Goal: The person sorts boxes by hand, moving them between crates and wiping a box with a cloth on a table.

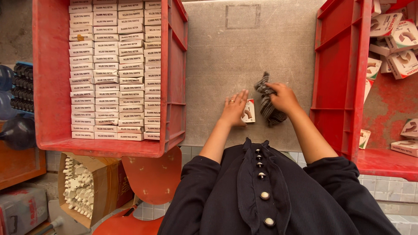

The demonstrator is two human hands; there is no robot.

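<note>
My left hand (234, 108) lies flat on a small white carton (249, 111) that rests on the grey worktop (226, 56); a ring shows on one finger. My right hand (282, 97) is closed around a bundle of dark striped pieces (266, 104) just right of the carton, part of the bundle sticking out above and below the fingers. Both forearms reach out from dark sleeves.
A red crate (48, 87) at left holds several neat rows of white cartons (114, 69). A second red crate (344, 65) at right holds loose white boxes (398, 48). Below left are a cardboard box of white parts (82, 187) and an orange stool (152, 174).
</note>
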